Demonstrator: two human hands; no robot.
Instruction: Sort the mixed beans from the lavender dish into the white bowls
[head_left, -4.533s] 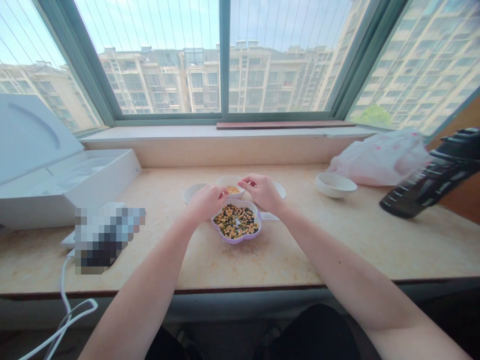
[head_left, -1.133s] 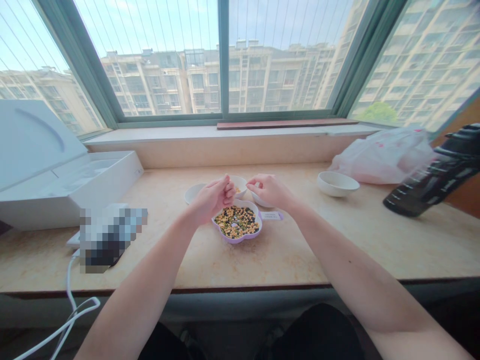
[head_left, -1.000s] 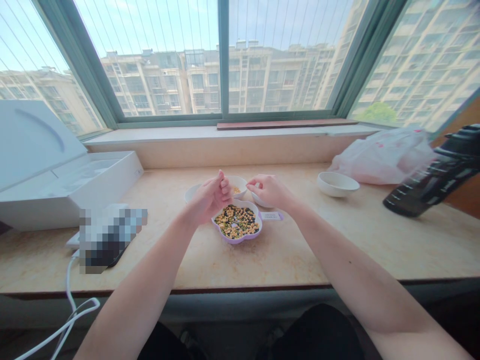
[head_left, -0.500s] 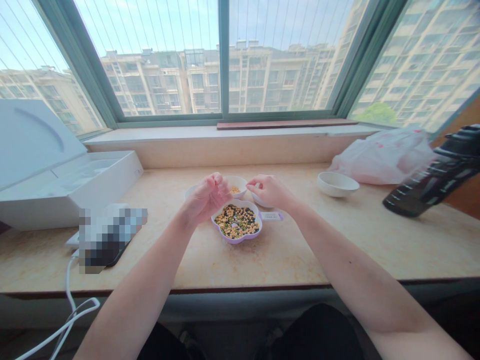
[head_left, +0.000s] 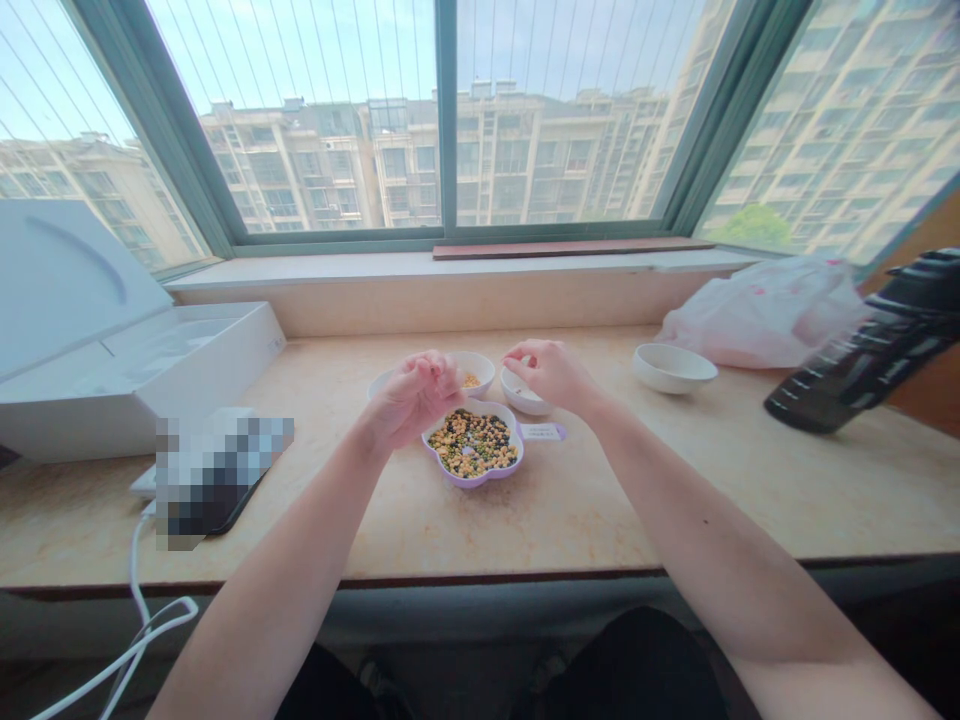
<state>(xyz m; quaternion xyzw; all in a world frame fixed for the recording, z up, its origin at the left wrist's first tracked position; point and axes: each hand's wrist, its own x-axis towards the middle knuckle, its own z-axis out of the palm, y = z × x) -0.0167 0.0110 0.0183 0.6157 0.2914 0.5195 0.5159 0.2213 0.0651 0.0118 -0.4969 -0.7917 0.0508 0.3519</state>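
My left hand is turned palm up with curled fingers, over the upper left edge of a purple flower-shaped dish. Mixed yellow, green and black beans fill that dish. What lies in the left palm, if anything, is hidden. My right hand hovers above a small white bowl, thumb and fingertips pinched together; anything between them is too small to name. A few dark specks show in this bowl. Behind the dish, another white bowl holds yellow beans. A third bowl is mostly covered by my left hand.
To the right stand a white bowl, a plastic bag and a dark bottle. A labelled purple tab sticks out beside the dish. On the left are an open white box, a blurred-out item and a white cable.
My right hand has moved slightly up and to the right, uncovering more of the small bowl beneath it. My left hand stays nearly in place, fingers still curled.
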